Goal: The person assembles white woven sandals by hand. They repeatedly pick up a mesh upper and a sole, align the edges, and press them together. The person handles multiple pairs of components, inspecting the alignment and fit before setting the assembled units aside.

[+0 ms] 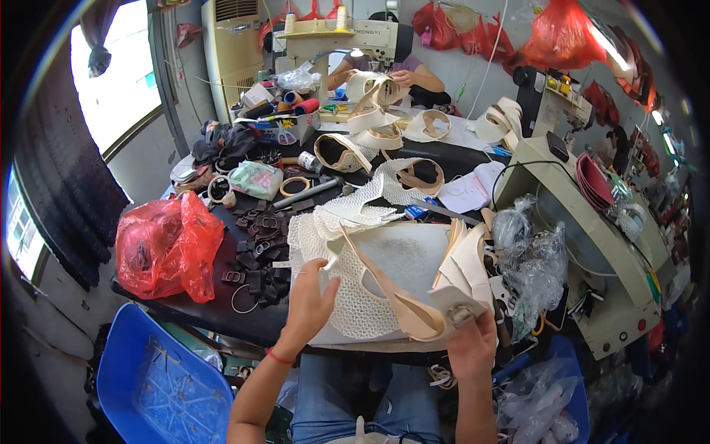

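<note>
Over the work surface in front of me lies a white perforated shoe upper with a smooth beige lining. My left hand is at its left side, thumb and forefinger curled around a white edge. At the lower right, my right hand grips the upper's end, where a pale tab carries a metal-looking buckle. Part of the right fingers is hidden behind the tab. Beside that hand, several cream strap pieces are stacked. More perforated uppers trail away toward the back of the table.
Dark straps with buckles and a red plastic bag lie left. A blue bin stands below. Clear plastic and a sewing machine are at right. Across the table, another person's hands work at a machine.
</note>
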Available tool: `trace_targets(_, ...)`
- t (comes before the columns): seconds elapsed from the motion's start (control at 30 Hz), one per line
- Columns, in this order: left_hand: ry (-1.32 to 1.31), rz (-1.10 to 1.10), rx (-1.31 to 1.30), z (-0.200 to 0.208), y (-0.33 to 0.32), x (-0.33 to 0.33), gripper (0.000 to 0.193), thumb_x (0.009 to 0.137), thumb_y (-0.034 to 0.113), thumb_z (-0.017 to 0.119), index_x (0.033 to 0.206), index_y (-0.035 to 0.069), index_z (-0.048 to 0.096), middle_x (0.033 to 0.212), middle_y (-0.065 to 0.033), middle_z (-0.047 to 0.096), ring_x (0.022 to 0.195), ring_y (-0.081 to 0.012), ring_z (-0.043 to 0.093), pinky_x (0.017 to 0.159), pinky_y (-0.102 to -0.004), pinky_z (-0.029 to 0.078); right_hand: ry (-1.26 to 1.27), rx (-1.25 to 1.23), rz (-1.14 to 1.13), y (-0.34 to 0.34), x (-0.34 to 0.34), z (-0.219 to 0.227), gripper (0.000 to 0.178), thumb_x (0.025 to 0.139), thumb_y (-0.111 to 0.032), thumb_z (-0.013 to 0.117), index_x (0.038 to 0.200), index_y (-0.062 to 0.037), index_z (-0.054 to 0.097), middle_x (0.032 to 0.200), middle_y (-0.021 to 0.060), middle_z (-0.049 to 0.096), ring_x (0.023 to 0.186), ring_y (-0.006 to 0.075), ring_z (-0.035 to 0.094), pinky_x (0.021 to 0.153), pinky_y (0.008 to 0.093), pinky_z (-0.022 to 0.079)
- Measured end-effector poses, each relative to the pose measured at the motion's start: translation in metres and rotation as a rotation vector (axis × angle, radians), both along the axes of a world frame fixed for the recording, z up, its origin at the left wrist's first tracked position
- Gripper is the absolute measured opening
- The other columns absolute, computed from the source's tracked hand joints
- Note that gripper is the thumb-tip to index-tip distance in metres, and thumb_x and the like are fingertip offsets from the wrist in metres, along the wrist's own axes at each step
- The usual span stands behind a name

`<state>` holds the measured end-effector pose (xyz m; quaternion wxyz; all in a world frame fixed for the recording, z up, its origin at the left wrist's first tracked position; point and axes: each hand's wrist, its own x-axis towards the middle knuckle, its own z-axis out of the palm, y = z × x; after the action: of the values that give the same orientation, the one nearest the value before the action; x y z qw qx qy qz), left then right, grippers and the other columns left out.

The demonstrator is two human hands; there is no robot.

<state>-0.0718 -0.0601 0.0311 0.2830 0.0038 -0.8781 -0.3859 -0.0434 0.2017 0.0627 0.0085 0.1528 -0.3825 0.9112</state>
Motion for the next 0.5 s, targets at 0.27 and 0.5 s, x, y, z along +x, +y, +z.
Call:
trace_targets(0.27, -0.112, 0.048, -0.428, -0.036, 0.051, -0.03, 0.065, 0.073, 0.031, 0.068, 0.121, -0.005, 0.042, 0.12, -0.0233, 0.048, 0.112, -0.0406, 0.043, 0.092, -0.0491, 0.033, -0.124, -0.273, -0.046, 0.051, 0.039, -0.027, 0.027, 0.09, -0.017, 0.05, 0.115, -0.0067, 0.052, 0.099, 0.0055, 0.06, 0.096, 0.0208, 0.055, 0.091, 0.043, 0.038)
trace_targets(0.5, -0.032, -0.222, -0.32, -0.035, 0.042, -0.032, 0.054, 0.072, 0.018, 0.063, 0.119, -0.002, 0.046, 0.114, -0.0212, 0.053, 0.107, -0.0374, 0.049, 0.089, -0.0474, 0.037, -0.138, -0.343, 0.215, 0.076, 0.029, -0.058, 0.019, 0.09, -0.022, 0.05, 0.099, -0.0056, 0.055, 0.077, 0.0041, 0.054, 0.061, 0.0153, 0.044, 0.061, 0.0322, 0.034)
